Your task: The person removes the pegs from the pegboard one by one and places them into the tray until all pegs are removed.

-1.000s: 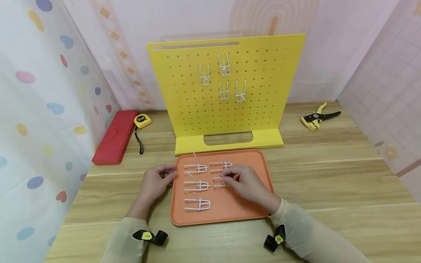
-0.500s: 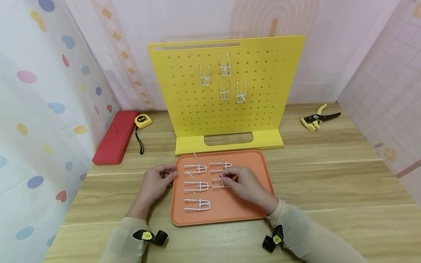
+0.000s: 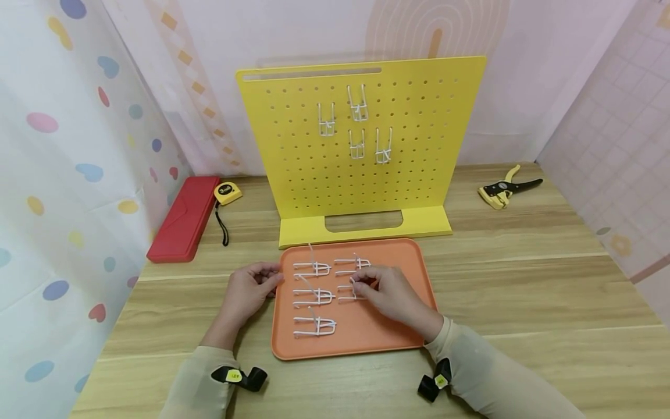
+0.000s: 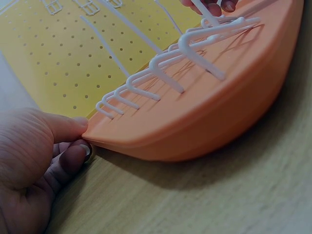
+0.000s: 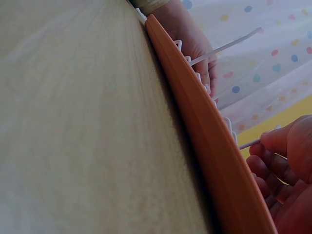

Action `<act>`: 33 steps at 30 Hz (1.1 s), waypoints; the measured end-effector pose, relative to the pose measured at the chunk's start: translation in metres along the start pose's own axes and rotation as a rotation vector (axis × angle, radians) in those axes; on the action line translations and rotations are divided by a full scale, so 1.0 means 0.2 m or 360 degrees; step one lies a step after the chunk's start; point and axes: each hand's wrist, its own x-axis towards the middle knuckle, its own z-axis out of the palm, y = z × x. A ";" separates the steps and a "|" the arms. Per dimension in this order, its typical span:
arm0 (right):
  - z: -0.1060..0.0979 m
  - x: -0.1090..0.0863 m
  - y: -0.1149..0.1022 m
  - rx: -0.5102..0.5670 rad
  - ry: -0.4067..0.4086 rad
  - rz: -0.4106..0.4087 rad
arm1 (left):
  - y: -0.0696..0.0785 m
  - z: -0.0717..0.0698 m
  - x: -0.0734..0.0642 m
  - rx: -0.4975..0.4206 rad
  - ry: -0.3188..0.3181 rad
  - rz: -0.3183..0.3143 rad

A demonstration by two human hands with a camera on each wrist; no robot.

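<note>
An orange tray (image 3: 387, 331) lies in front of me with several white wire pegboard hooks on it, three of them down its left side, such as the lowest hook (image 3: 317, 327). My left hand (image 3: 247, 294) pinches the tray's left rim, thumb on top, fingers curled below in the left wrist view. Over the right half, my right hand (image 3: 395, 294) pinches the raised prong of a wire hook (image 3: 346, 299) between thumb and forefinger. That hook is partly hidden behind the fingers. The right wrist view shows the prong (image 5: 251, 143) at the fingertips, close over the tray's rim.
A yellow pegboard (image 3: 424, 157) stands right behind the tray, bearing several white hooks. At the left lie a red case (image 3: 180, 224) and a tape measure (image 3: 227, 192) with a black strap. A yellow-and-black wire stripper (image 3: 502, 189) lies at the back right.
My right hand has shifted slightly left with the pinched hook, then stayed put over the last half second. The left hand has not moved from the rim.
</note>
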 end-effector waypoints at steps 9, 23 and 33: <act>0.00 0.00 -0.01 0.0027 -0.0013 0.0018 | 0.00 0.00 0.00 -0.0011 0.0001 0.0004; 0.00 -0.01 -0.02 0.0023 -0.0014 0.0037 | -0.01 0.00 0.00 0.0000 -0.0009 0.0005; -0.03 -0.01 -0.03 0.0104 0.0103 -0.0013 | -0.01 0.00 0.00 0.0002 0.0000 -0.0005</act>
